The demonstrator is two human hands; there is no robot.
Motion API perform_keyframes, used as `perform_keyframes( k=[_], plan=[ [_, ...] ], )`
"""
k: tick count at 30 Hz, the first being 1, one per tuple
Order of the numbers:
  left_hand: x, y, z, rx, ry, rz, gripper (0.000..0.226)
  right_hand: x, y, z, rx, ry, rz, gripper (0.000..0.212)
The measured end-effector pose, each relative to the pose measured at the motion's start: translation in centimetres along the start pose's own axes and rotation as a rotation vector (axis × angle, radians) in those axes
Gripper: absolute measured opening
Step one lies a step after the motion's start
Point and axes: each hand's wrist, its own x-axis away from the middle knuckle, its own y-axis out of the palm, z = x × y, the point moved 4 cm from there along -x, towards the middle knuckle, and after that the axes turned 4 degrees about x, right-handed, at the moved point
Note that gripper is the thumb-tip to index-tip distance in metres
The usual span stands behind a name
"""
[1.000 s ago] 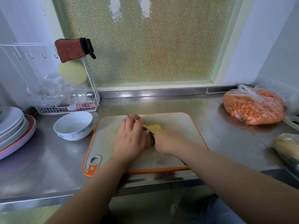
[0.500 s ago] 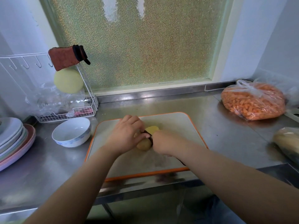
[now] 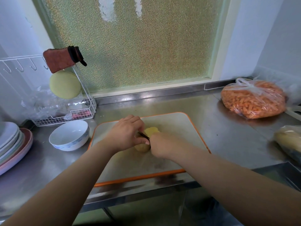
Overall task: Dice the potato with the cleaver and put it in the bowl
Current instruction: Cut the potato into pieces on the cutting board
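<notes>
A peeled yellow potato (image 3: 151, 131) lies mid-way on the orange-rimmed cutting board (image 3: 175, 126). My left hand (image 3: 126, 133) curls over its left part and holds it down. My right hand (image 3: 162, 145) grips the cleaver's handle; only a thin dark strip of the cleaver (image 3: 144, 136) shows between the two hands, edge-on across the potato. A pale potato piece (image 3: 142, 147) sits at the near side under my left thumb. The white bowl (image 3: 69, 135) stands left of the board and holds nothing.
A stack of plates (image 3: 11, 144) sits at the far left, with a wire rack (image 3: 65, 115) behind the bowl. A bag of orange pieces (image 3: 253, 99) lies at the back right and another bag (image 3: 288, 141) at the right edge. The steel counter's front edge (image 3: 146, 191) runs just below the board.
The camera has tilted slightly. My left hand has shifted a little on the potato, and the cleaver stays across it between both hands.
</notes>
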Motion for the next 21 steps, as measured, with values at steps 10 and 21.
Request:
perform_keyframes(
  k=[10, 21],
  plan=[
    [-0.1, 1.2, 0.3, -0.075, 0.06, -0.1, 0.054, 0.1, -0.3, 0.2, -0.017, -0.043, 0.026, 0.015],
    [-0.5, 0.0, 0.0, -0.042, -0.051, 0.007, 0.066, 0.9, -1.0, 0.2, -0.124, -0.008, 0.013, 0.029]
  ],
)
